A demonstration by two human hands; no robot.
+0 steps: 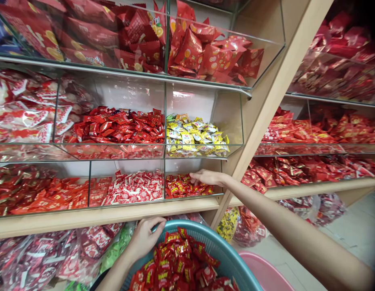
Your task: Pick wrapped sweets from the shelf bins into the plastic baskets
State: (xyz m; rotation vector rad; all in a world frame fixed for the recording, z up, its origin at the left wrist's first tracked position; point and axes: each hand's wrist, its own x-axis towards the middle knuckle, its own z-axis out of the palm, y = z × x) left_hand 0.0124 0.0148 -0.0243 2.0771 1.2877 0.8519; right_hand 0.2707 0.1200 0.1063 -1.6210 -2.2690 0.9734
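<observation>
My left hand (146, 236) is closed over the left rim of a blue-green plastic basket (232, 252), just below the shelf edge. Red-wrapped candies with yellow lettering (178, 262) are heaped inside the basket. My right hand (207, 177) reaches into a bottom-row clear bin, palm down with its fingers stretched out over similar red-and-yellow candies (178, 186). Its fingertips seem to touch the pile, and I see nothing held in them. Left of that bin, a divider sets off small red-and-white wrapped candies (135, 186).
Above my right hand is a bin of yellow-and-white candies (190, 135). A slanting wooden upright (266, 97) separates the two shelf sections. Bagged candies (38, 258) lie under the lower shelf edge (114, 216). A pink tub (263, 270) stands on the floor behind the basket.
</observation>
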